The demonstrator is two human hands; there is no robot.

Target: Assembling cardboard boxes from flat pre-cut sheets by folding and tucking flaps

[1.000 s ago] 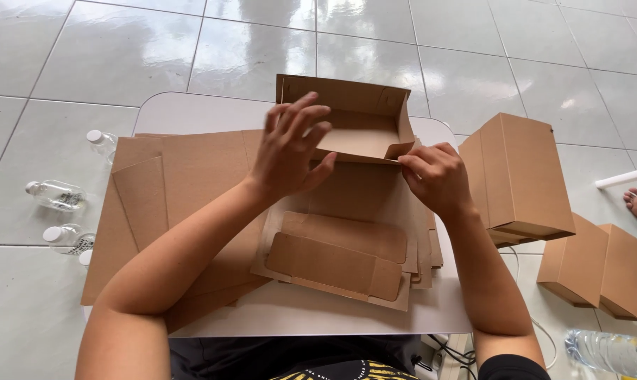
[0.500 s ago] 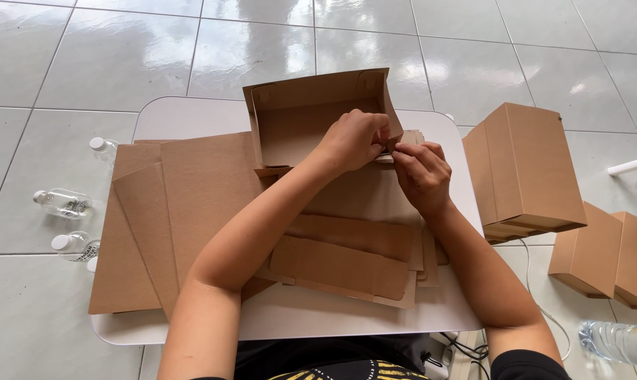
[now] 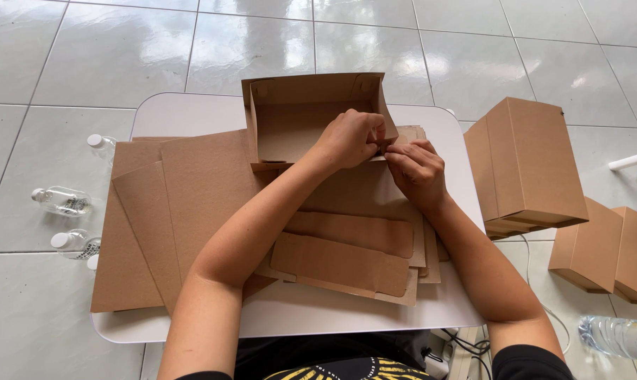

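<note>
Now both hands work one corner of a half-folded brown cardboard box point(image 3: 311, 112) at the far middle of the white tabletop point(image 3: 192, 112).

Small clear plastic bottles point(image 3: 65, 202) lie on the floor at left; flat brown cardboard sheets point(image 3: 185, 190) cover the tabletop. The left hand point(image 3: 350, 137), its grip clenched, pinches the box's right flap; the right hand point(image 3: 417, 172) grasps the same flap. Finished brown cardboard boxes point(image 3: 526, 165) stand right.

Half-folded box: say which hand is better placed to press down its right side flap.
Probably the left hand: its fingers already pinch the right side flap of the half-folded box. The right hand rests lower, beside the corner.
</note>
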